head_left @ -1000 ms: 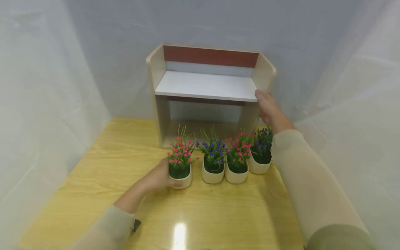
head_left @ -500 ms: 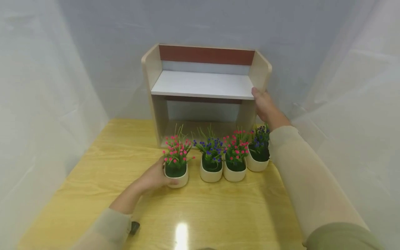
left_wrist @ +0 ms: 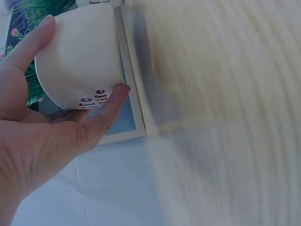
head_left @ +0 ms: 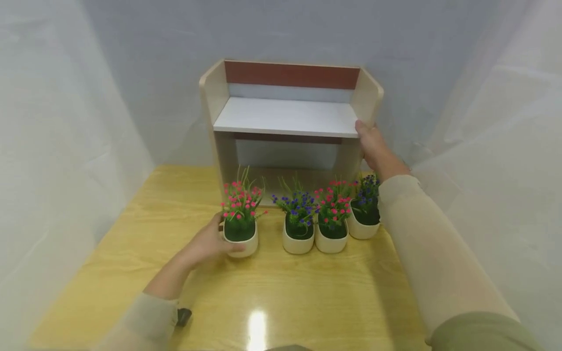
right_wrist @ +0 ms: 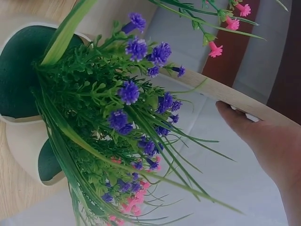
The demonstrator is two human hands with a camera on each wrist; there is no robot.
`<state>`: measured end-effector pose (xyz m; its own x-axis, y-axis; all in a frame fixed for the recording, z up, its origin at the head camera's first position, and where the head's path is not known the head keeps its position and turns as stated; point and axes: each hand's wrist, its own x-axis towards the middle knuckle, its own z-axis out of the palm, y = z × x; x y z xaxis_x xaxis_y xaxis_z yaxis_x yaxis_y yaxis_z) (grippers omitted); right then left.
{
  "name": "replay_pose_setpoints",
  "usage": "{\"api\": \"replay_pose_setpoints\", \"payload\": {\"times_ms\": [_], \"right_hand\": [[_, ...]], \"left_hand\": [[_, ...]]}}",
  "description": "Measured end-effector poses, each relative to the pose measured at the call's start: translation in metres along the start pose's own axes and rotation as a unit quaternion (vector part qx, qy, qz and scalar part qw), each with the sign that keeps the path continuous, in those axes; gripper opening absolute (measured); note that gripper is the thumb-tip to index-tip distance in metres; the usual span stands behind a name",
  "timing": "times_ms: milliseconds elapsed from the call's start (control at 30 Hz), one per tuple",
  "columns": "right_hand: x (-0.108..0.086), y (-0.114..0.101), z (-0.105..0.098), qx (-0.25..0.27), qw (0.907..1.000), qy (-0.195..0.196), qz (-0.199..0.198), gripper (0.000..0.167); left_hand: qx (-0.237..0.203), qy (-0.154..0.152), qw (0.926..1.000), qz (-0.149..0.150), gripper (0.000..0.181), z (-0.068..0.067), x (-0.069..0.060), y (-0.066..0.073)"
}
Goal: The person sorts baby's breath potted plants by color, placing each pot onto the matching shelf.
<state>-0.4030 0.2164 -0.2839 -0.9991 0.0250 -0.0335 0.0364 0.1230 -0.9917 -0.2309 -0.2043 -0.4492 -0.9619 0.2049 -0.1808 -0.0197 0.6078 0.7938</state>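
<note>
My left hand [head_left: 208,246] gripped a pot [head_left: 249,245] near the shelf [head_left: 285,116], my right hand [head_left: 374,145] the shelf's side [head_left: 371,100]; tugging risked toppling it.

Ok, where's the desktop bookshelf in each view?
Head: bookshelf at upper centre, behind the cream flowerpots.
Left wrist: left of centre, partly shown, pale frame behind the held flowerpot.
Right wrist: right of centre, partly shown, pale panel edge running diagonally to the right hand.
Landmark: cream flowerpots, lower centre in head, upper left in left wrist, left side in right wrist.
</note>
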Motion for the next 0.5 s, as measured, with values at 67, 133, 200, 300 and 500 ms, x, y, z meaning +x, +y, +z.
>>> {"api": "replay_pose_setpoints", "payload": {"times_ms": [67,133,200,300,500], "right_hand": [[-0.001,-0.001,-0.001,-0.002,1.0000,0.003,0.000,0.066],[-0.002,-0.002,-0.002,-0.004,1.0000,0.005,-0.001,0.066],[-0.002,-0.003,-0.002,-0.003,1.0000,0.006,-0.003,0.066],[-0.001,-0.004,-0.001,-0.005,1.0000,0.006,-0.001,0.067],[0.000,-0.004,0.000,-0.009,0.9999,0.006,0.003,0.066]], "left_hand": [[-0.001,0.002,1.0000,0.001,0.143,-0.002,0.000,0.002],[-0.001,0.004,1.0000,0.002,0.143,-0.004,0.001,0.005],[-0.005,0.009,0.9999,-0.004,0.142,-0.005,0.000,0.008],[-0.016,0.013,0.9997,-0.011,0.142,-0.006,-0.001,0.012],[-0.029,0.030,0.9991,-0.005,0.143,-0.013,-0.004,0.019]]}}
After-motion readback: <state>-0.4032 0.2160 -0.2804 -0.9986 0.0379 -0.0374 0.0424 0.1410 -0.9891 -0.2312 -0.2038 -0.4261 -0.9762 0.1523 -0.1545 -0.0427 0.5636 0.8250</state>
